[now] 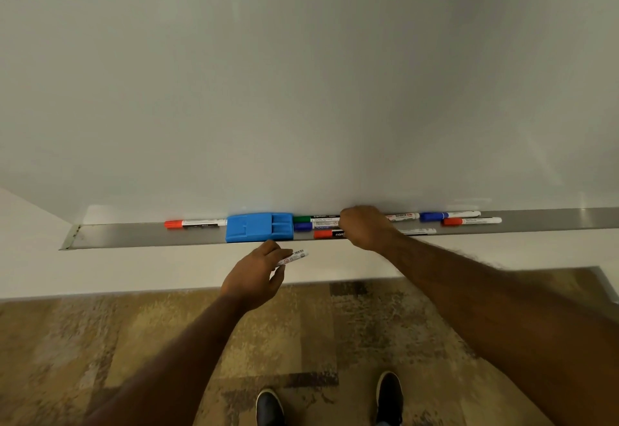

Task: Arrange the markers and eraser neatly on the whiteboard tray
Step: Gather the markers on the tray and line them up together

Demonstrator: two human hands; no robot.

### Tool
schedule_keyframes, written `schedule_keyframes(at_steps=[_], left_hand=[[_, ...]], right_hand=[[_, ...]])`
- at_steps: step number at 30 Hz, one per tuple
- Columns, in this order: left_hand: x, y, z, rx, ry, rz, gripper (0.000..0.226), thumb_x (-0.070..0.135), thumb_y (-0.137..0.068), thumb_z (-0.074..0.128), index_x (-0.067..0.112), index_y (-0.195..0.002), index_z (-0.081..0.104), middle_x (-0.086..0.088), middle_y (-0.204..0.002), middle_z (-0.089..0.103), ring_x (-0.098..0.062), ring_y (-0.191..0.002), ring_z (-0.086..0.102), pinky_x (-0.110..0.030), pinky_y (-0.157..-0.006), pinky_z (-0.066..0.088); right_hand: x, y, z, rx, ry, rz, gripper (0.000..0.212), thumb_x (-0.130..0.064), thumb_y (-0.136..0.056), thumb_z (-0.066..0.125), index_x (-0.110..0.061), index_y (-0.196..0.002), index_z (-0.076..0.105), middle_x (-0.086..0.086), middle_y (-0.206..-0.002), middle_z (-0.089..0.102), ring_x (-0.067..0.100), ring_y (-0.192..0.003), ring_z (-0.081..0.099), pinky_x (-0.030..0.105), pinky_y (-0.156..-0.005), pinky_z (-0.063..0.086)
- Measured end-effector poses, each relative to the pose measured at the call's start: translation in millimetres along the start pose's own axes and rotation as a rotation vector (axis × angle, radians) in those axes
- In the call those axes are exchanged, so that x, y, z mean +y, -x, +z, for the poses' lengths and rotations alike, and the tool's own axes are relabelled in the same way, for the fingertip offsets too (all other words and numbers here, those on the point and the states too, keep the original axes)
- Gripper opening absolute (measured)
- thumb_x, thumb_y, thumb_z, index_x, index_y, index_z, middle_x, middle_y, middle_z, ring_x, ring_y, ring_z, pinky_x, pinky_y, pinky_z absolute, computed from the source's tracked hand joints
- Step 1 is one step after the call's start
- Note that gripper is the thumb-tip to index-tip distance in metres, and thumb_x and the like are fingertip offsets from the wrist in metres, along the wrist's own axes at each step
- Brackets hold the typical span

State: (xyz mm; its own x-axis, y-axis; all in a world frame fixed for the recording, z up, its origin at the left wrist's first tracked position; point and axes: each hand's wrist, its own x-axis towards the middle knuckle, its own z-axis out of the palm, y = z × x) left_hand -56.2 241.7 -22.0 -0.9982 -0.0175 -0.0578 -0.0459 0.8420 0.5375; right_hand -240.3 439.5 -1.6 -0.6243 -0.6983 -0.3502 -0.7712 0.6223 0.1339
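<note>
Fingers [279, 256] of left hand [253, 275] pinch a white marker [292, 257] below the tray [134, 236].

Blue eraser [259, 227] flat on grey tray [134, 234]; capped markers lying lengthwise either side, red-capped marker [195, 223] left of eraser.

markers [196, 223]: about 9, some hidden | eraser [259, 227]: 1 | tray [134, 236]: 1 | hands [253, 276]: 2

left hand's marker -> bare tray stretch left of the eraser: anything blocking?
Nothing visible blocks it. The left hand holds the marker just below the tray's front edge, near the blue eraser. Left of the eraser, only one red-capped marker lies along the back; the front strip is bare.
</note>
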Motion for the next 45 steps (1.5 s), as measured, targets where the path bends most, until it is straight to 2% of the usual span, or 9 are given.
schedule_keyframes(at_steps=[4, 12, 17, 24, 28, 31, 34, 40, 45], left_hand=[[0, 3, 1, 0.000, 0.003, 0.008, 0.038, 0.021, -0.092, 0.056, 0.023, -0.130, 0.057, 0.003, -0.115, 0.059, -0.012, -0.090, 0.057, -0.025, -0.073, 0.051], [1, 5, 1, 0.008, -0.001, 0.011, 0.038, 0.020, -0.092, 0.055, 0.021, -0.130, 0.057, 0.001, -0.116, 0.059, -0.012, -0.093, 0.058, -0.020, -0.073, 0.046], [1, 6, 2, 0.003, 0.008, 0.022, 0.038, 0.019, -0.092, 0.055, 0.021, -0.129, 0.058, 0.000, -0.114, 0.060, -0.014, -0.092, 0.058, -0.029, -0.076, 0.053], [0, 8, 5, -0.011, 0.001, -0.001, 0.038, 0.021, -0.093, 0.055, 0.022, -0.131, 0.057, 0.001, -0.116, 0.059, -0.011, -0.093, 0.057, -0.024, -0.076, 0.050], [0, 6, 5, -0.008, 0.006, -0.002, 0.039, 0.021, -0.093, 0.055, 0.023, -0.132, 0.056, 0.002, -0.116, 0.059, -0.010, -0.093, 0.056, -0.023, -0.077, 0.050], [3, 4, 7, -0.012, 0.007, -0.003, 0.039, 0.021, -0.093, 0.055, 0.024, -0.132, 0.055, 0.002, -0.118, 0.059, -0.009, -0.095, 0.055, -0.022, -0.078, 0.050], [5, 2, 9, -0.019, 0.002, -0.014, 0.040, 0.022, -0.093, 0.055, 0.024, -0.133, 0.055, 0.003, -0.119, 0.058, -0.009, -0.096, 0.055, -0.020, -0.079, 0.048], [2, 4, 12, -0.034, -0.021, -0.021, 0.039, 0.023, -0.093, 0.055, 0.026, -0.132, 0.055, 0.004, -0.119, 0.058, -0.010, -0.096, 0.055, -0.021, -0.079, 0.050], [2, 3, 9, -0.021, -0.017, -0.005, 0.038, 0.021, -0.093, 0.056, 0.024, -0.130, 0.057, 0.002, -0.117, 0.059, -0.010, -0.094, 0.055, -0.020, -0.076, 0.048]], right_hand=[[4, -2, -9, -0.020, -0.022, -0.047, 0.027, -0.020, -0.086, 0.059, -0.003, -0.106, 0.065, 0.014, -0.102, 0.066, 0.032, -0.088, 0.064, 0.035, -0.071, 0.048], [1, -1, -9, 0.121, -0.125, -0.109, 0.031, -0.032, -0.082, 0.060, -0.007, -0.098, 0.068, 0.010, -0.094, 0.064, 0.031, -0.080, 0.062, 0.033, -0.061, 0.042], [-10, -8, -6, 0.151, -0.113, -0.110, 0.030, -0.032, -0.082, 0.060, -0.006, -0.097, 0.066, 0.011, -0.095, 0.065, 0.032, -0.082, 0.063, 0.032, -0.061, 0.037], [-17, -8, -2, 0.131, -0.187, -0.086, 0.036, -0.036, -0.090, 0.059, -0.009, -0.113, 0.064, 0.010, -0.106, 0.065, 0.026, -0.091, 0.062, 0.032, -0.072, 0.044], [-21, 5, 3, 0.335, -0.326, -0.061, 0.033, -0.029, -0.094, 0.054, -0.009, -0.119, 0.062, 0.008, -0.114, 0.063, 0.022, -0.104, 0.055, 0.036, -0.083, 0.048], [-35, 13, 21, 0.414, -0.350, -0.045, 0.037, -0.024, -0.096, 0.053, -0.008, -0.129, 0.056, 0.010, -0.131, 0.058, 0.024, -0.121, 0.051, 0.039, -0.102, 0.045], [-51, 13, 39, 0.327, -0.296, -0.012, 0.051, -0.035, -0.099, 0.045, -0.009, -0.142, 0.040, 0.011, -0.149, 0.042, 0.026, -0.139, 0.035, 0.042, -0.118, 0.024], [-64, 15, 60, 0.207, -0.289, 0.018, 0.069, -0.051, -0.099, 0.027, -0.013, -0.152, 0.003, 0.006, -0.162, -0.001, 0.023, -0.149, -0.003, 0.045, -0.122, 0.008], [-71, 18, 70, 0.199, -0.296, 0.041, 0.079, -0.062, -0.089, 0.001, -0.014, -0.152, -0.004, 0.006, -0.162, -0.005, 0.023, -0.149, -0.007, 0.043, -0.121, 0.002]])
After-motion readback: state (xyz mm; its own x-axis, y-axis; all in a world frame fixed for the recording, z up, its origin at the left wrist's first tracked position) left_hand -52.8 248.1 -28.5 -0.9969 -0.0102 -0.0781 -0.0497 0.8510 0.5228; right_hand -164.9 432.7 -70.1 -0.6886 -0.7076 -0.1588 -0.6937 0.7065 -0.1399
